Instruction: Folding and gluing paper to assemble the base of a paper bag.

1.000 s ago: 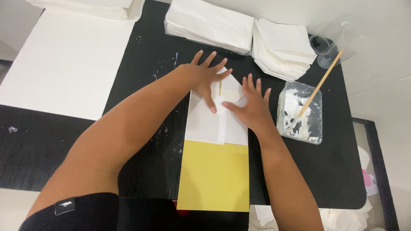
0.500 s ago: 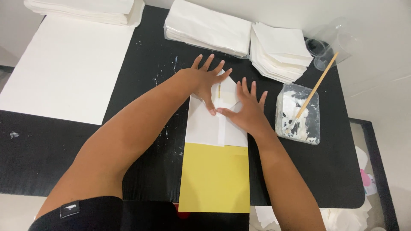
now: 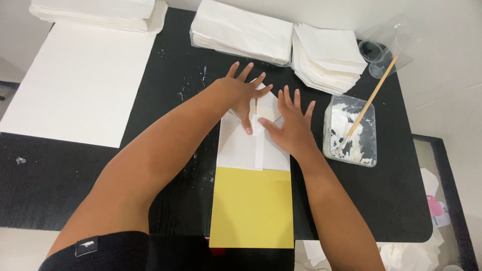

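A folded white paper piece (image 3: 246,148) lies on a yellow sheet (image 3: 252,208) on the black table (image 3: 165,75). My left hand (image 3: 242,95) is flat on the far end of the white paper, fingers spread, thumb pressing a small folded flap. Beside it, my right hand (image 3: 289,125) also lies flat on the paper with fingers apart. Both palms press down; neither hand grips anything.
A clear tub of white paste (image 3: 351,131) with a wooden stick (image 3: 369,103) stands right of my hands. Stacks of white folded papers (image 3: 241,30) (image 3: 326,55) sit at the back, a large white sheet (image 3: 80,85) at the left, clear plastic cups (image 3: 384,45) far right.
Both hands have stayed on the white paper, shifting only slightly; the view has moved a little.
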